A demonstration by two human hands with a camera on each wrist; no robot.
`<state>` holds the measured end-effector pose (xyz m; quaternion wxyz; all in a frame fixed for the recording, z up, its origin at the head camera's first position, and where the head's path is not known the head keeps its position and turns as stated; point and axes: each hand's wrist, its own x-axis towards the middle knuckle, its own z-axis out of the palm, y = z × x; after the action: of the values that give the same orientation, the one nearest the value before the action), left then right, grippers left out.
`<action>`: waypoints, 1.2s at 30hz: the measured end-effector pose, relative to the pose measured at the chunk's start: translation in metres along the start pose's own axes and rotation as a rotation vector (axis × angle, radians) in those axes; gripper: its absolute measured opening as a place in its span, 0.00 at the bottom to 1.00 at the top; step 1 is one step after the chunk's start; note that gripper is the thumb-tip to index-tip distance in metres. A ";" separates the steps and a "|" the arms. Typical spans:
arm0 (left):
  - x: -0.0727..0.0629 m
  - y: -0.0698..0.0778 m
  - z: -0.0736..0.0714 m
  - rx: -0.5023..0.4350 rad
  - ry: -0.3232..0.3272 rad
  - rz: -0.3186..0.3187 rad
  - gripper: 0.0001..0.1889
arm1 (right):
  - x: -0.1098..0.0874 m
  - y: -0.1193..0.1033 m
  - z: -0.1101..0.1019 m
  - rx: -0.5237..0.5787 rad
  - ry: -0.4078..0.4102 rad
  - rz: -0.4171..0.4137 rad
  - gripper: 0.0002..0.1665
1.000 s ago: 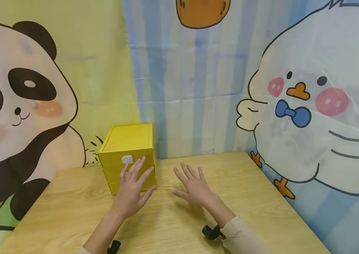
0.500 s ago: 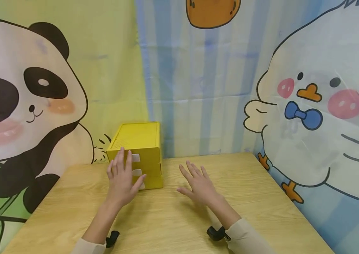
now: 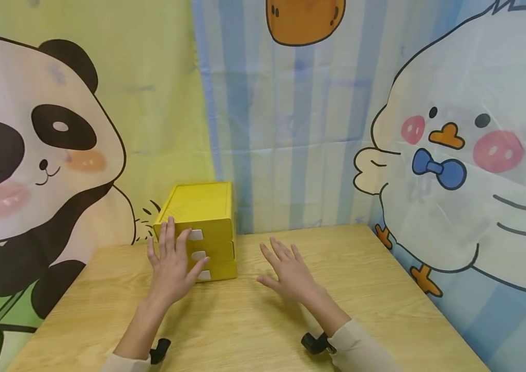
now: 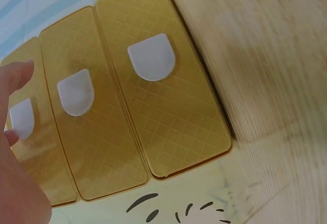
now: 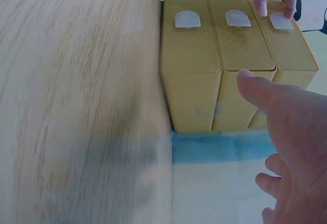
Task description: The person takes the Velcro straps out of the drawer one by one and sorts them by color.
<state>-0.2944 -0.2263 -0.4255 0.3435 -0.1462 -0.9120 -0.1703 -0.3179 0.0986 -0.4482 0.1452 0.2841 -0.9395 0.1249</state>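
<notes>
A yellow three-drawer box stands on the wooden table near the back cloth, a white tab on each drawer front. All three drawers look closed in the left wrist view. My left hand is spread in front of the box, fingers straight and overlapping its left side in the head view. In the left wrist view its fingertips are near the top drawer's tab. My right hand hovers above the table to the right of the box, fingers spread, holding nothing.
The wooden table runs back to a cloth backdrop with a panda and a white bird printed on it. A black wrist device shows by the right sleeve, another by the left.
My left hand has moved left across the box front, leaving all the white tabs visible. The right hand has stayed almost in place, and the head view has shifted slightly.
</notes>
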 end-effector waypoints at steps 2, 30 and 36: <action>0.000 0.000 -0.002 -0.020 0.001 -0.012 0.43 | 0.002 -0.002 0.000 0.013 0.018 -0.007 0.51; 0.009 -0.030 -0.026 -0.542 0.236 -0.227 0.22 | 0.028 -0.039 -0.019 0.096 0.235 -0.195 0.48; 0.009 -0.040 -0.035 -0.745 0.152 -0.366 0.25 | 0.047 -0.060 -0.033 0.083 0.309 -0.276 0.50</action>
<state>-0.2964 -0.2753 -0.4032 0.2974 -0.0833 -0.7710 -0.5570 -0.3143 0.0375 -0.3923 0.2913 0.3932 -0.8524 0.1843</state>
